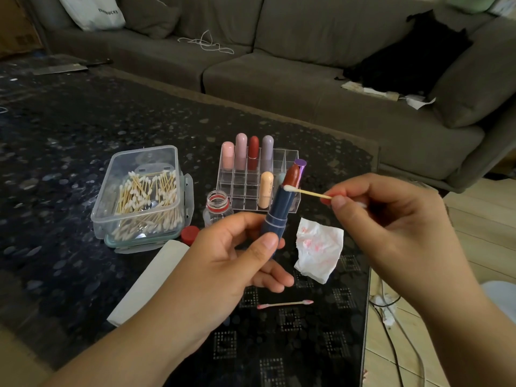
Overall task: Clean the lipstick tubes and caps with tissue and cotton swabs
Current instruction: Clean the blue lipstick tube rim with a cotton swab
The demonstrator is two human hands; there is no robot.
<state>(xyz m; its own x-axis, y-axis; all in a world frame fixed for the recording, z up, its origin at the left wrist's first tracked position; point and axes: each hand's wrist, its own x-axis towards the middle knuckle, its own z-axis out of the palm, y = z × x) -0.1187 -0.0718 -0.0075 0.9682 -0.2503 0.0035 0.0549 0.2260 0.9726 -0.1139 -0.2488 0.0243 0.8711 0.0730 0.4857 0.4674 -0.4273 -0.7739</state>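
My left hand [223,263] grips an uncapped dark blue lipstick tube [276,216] upright, its red bullet raised. My right hand [391,219] pinches a cotton swab [307,192] by its wooden stick; the white tip touches the tube's rim at the base of the bullet. A crumpled tissue [319,254] with pink stains lies on the table right of the tube. A used swab [284,303] with pink tips lies nearer me. A clear organizer [279,163] behind holds several capped lipsticks.
A clear box of cotton swabs [145,196] stands at the left. An open small bottle [217,208] and its red cap [190,234] sit beside it. A folded white tissue [150,280] lies under my left wrist. A grey sofa [307,79] runs behind the dark table [69,163].
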